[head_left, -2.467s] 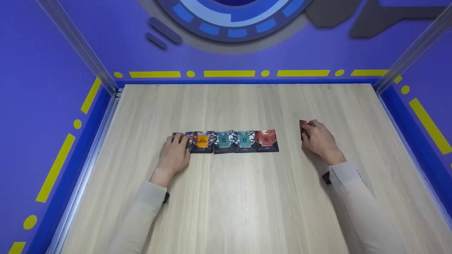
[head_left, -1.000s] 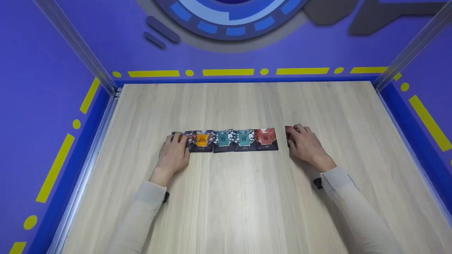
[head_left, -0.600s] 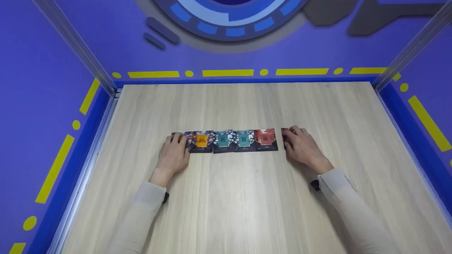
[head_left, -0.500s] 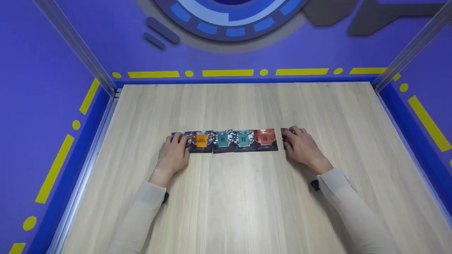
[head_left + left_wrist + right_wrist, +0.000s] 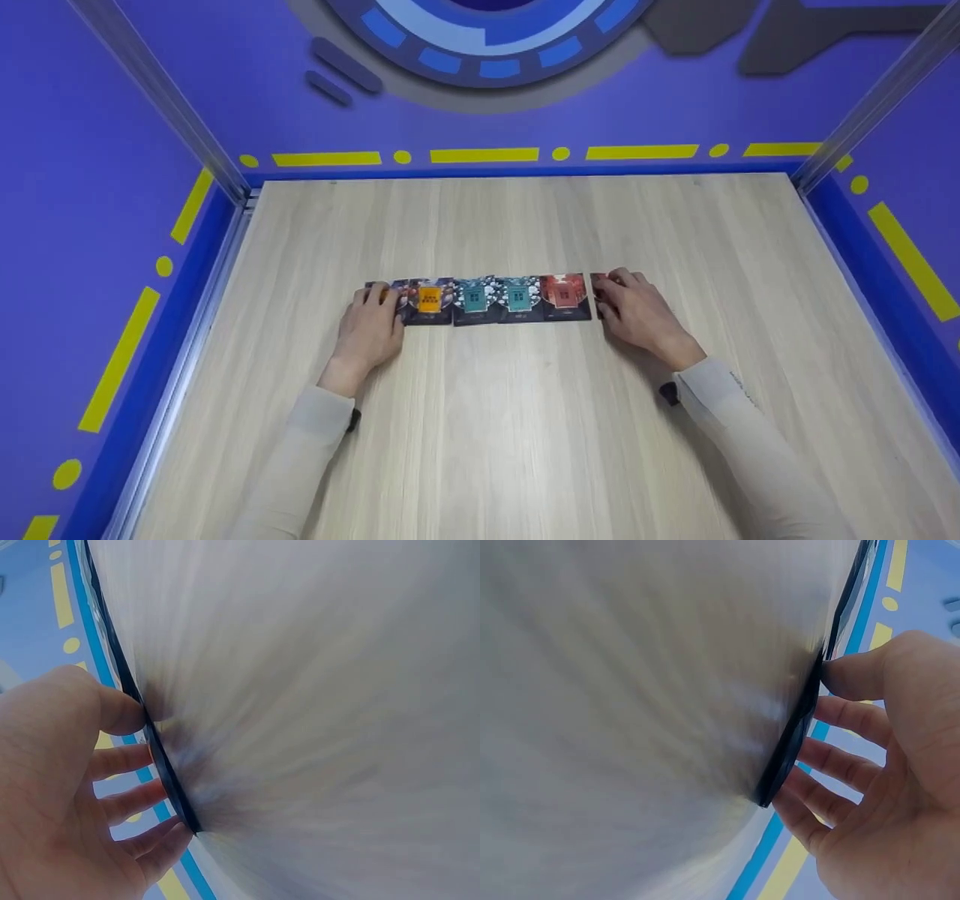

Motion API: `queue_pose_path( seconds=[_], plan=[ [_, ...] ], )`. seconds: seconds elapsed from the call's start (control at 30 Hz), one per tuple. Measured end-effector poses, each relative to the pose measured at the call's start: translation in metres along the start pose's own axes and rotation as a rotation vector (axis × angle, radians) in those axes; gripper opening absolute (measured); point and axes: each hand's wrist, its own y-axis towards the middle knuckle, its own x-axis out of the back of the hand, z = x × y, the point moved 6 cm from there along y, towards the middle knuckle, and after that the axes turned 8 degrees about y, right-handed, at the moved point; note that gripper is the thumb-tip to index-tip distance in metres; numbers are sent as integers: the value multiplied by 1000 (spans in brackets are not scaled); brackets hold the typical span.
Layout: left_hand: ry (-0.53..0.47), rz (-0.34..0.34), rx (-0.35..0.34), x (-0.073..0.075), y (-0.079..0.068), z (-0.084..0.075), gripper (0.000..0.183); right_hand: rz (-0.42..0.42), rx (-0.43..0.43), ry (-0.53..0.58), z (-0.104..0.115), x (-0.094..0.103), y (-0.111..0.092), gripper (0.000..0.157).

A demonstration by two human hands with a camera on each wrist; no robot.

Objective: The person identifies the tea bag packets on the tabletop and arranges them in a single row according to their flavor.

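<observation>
Small square packets with printed fronts lie in a row on the table. From the left come an orange-labelled packet [image 5: 430, 300], two teal-labelled packets [image 5: 475, 298] and a red packet [image 5: 565, 295]. My left hand [image 5: 367, 334] holds the leftmost packet [image 5: 403, 294], covering most of it. In the left wrist view, thumb and fingertips meet that packet's dark edge. At the row's right end my right hand [image 5: 641, 311] grips another red packet [image 5: 597, 282] flat on the table by its edges, mostly hidden under the fingers. A narrow gap separates it from the row.
The wood-grain table [image 5: 495, 420] reaches back to a blue-purple wall [image 5: 480, 124] with yellow marks. Similar panels rise at left and right, joined by metal corner posts [image 5: 169, 90].
My right hand has slid its red packet leftward across the table, from well apart to close beside the row. The left hand and the other packets have stayed put.
</observation>
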Motion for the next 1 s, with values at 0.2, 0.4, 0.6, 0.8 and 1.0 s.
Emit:
queue_pose_path(
  seconds=[0.2, 0.4, 0.6, 0.8, 1.0],
  plan=[
    [1, 2, -10, -1, 3, -3, 52, -14, -6, 51, -4, -1, -3, 40],
    [-24, 10, -21, 0, 4, -4, 54, -26, 2, 84, -4, -2, -4, 41],
    [-17, 3, -21, -2, 3, -5, 55, -27, 18, 100, -2, 0, -2, 39],
    [-21, -5, -17, 0, 3, -4, 53, -41, 37, 112, -1, 1, 0, 37],
    [-18, -15, -14, 0, 3, -3, 52, -47, 45, 119, 0, 1, 1, 38]
  ],
)
